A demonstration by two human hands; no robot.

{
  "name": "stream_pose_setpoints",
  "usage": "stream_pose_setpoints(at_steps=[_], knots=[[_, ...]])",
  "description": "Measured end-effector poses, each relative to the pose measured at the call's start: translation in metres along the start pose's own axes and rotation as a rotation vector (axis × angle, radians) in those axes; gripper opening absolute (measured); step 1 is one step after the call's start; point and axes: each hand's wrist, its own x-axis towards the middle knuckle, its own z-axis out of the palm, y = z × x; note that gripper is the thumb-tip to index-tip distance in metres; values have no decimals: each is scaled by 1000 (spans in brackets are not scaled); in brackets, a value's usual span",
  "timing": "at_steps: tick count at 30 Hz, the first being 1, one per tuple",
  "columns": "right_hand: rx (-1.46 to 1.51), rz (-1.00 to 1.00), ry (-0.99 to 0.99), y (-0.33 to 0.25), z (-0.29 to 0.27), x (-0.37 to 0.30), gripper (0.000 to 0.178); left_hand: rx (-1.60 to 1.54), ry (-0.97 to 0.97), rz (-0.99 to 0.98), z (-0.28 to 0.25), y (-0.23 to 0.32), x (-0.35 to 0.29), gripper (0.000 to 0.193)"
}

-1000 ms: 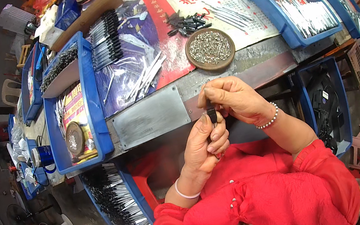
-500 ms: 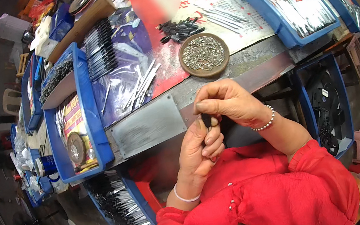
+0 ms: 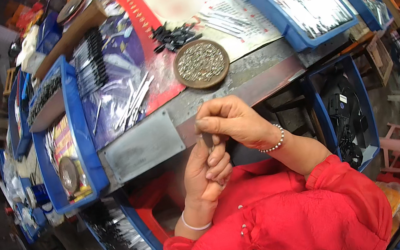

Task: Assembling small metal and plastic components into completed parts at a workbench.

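Note:
My left hand (image 3: 205, 169) is closed in front of my body, its fingers curled around the lower part of a small dark piece (image 3: 207, 139). Over its top, the thumb and fingertips of my right hand (image 3: 233, 119) are pinched together, touching or very near the same piece. What lies between the right fingertips is hidden or too small to name. Just beyond my hands sits a round brown bowl (image 3: 206, 86) filled with small metal parts (image 3: 200, 62). Behind it lies a pile of short black pieces (image 3: 173, 36). A grey metal plate (image 3: 143, 148) rests at the table's edge, left of my hands.
White rods (image 3: 135, 101) lie loose on the table, with a row of black-ended rods (image 3: 90, 61) behind. Blue trays stand left (image 3: 94, 164) and right (image 3: 264, 5). Another blue tray (image 3: 146, 229) with black-tipped rods sits below table level. More silvery rods (image 3: 227, 21) lie farther back.
The whole view has shifted, so the table and my hands appear farther left. My hands stay together; the dark piece between them shows greyer and at a slightly different angle.

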Motion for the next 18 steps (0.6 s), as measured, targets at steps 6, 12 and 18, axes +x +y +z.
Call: stream_pose_setpoints(at_steps=[6,12,18], knots=[[47,-21,56,1,5,-6,12,74,-66,28,6,-7,-2,28],[79,55,17,3,7,4,15,24,-50,29,2,-1,-5,29],[61,44,88,1,11,6,13,36,-19,32,5,6,-5,30]])
